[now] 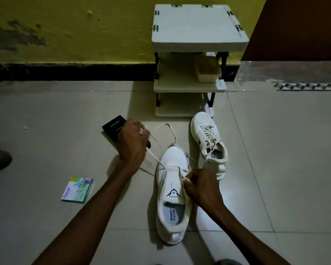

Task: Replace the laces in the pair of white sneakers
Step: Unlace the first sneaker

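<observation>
A white sneaker (172,196) lies on the floor tiles in front of me, toe pointing away. One white lace (163,129) runs across its lowest eyelets and loops out past the toe. My left hand (133,142), raised left of the toe, grips one stretch of the lace taut. My right hand (201,186) pinches the other end at the shoe's right eyelets. The second white sneaker (208,142) stands to the right, fully laced.
A white shelf rack (197,41) stands against the yellow wall, with a tub (208,70) on its middle shelf. A black phone box (114,131) lies behind my left hand. A small green packet (77,189) lies on the left floor.
</observation>
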`<action>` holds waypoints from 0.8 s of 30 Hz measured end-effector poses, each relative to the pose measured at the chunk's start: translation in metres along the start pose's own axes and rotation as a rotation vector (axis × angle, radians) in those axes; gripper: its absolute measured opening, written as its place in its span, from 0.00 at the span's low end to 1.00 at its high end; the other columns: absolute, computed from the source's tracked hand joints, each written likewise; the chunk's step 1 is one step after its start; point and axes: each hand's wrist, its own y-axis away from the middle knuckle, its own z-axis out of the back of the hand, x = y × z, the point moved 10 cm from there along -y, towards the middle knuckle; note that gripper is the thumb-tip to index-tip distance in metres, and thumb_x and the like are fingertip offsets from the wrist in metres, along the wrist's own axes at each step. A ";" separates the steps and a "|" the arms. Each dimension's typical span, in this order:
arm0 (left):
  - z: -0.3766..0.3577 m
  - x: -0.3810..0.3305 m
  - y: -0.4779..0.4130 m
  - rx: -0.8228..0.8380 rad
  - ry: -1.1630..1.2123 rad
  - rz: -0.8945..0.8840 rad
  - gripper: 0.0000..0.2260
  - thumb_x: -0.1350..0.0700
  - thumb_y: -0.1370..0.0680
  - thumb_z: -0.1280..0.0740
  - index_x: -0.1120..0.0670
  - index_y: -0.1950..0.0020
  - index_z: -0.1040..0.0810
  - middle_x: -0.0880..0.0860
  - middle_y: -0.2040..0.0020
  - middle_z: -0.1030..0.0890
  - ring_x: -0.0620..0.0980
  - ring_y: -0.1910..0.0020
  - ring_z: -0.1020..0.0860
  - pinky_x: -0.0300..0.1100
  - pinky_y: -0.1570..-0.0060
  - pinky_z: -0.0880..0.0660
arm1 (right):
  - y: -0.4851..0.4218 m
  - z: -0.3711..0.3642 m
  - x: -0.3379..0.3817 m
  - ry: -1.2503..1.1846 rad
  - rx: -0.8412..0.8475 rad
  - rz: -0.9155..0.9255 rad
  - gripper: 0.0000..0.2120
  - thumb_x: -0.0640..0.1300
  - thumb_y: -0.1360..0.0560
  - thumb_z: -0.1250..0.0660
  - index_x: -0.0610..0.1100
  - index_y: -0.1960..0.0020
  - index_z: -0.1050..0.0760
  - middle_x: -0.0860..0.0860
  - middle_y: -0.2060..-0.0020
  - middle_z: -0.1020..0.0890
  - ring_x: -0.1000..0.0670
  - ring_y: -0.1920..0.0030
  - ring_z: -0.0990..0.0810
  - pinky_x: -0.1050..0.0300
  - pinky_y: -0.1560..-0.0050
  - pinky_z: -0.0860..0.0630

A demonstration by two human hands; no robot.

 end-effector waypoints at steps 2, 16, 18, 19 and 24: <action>0.016 0.011 -0.008 -0.108 0.046 0.099 0.07 0.59 0.23 0.33 0.62 0.51 0.20 0.57 0.53 0.23 0.50 0.58 0.26 0.36 0.59 0.35 | 0.000 0.001 -0.002 0.018 -0.010 -0.001 0.19 0.39 0.30 0.29 0.52 0.73 0.35 0.56 0.78 0.31 0.63 0.75 0.27 0.71 0.72 0.33; -0.083 -0.033 0.078 0.675 -0.217 -0.320 0.06 0.54 0.25 0.31 0.51 0.51 0.17 0.52 0.52 0.22 0.52 0.49 0.22 0.39 0.55 0.31 | -0.003 -0.005 -0.008 0.006 0.026 -0.042 0.10 0.39 0.30 0.30 0.48 0.67 0.26 0.56 0.75 0.26 0.60 0.73 0.28 0.71 0.74 0.33; -0.095 -0.037 0.094 0.722 -0.363 -0.408 0.10 0.53 0.24 0.33 0.52 0.44 0.18 0.53 0.46 0.21 0.53 0.45 0.23 0.40 0.54 0.31 | -0.003 -0.005 -0.009 0.023 0.027 -0.053 0.10 0.39 0.30 0.30 0.48 0.68 0.27 0.56 0.75 0.26 0.60 0.74 0.28 0.71 0.74 0.33; -0.097 -0.039 0.098 0.712 -0.415 -0.438 0.12 0.53 0.23 0.33 0.53 0.41 0.20 0.53 0.43 0.23 0.53 0.43 0.24 0.42 0.51 0.30 | -0.003 -0.005 -0.008 0.034 0.023 -0.051 0.11 0.39 0.31 0.30 0.48 0.69 0.27 0.57 0.76 0.26 0.61 0.74 0.28 0.71 0.74 0.33; -0.098 -0.035 0.100 0.652 -0.376 -0.428 0.11 0.53 0.22 0.35 0.53 0.42 0.20 0.54 0.43 0.24 0.54 0.42 0.26 0.45 0.49 0.29 | -0.003 -0.005 -0.011 0.037 0.025 -0.062 0.12 0.40 0.30 0.29 0.51 0.68 0.28 0.58 0.74 0.26 0.61 0.72 0.27 0.70 0.74 0.34</action>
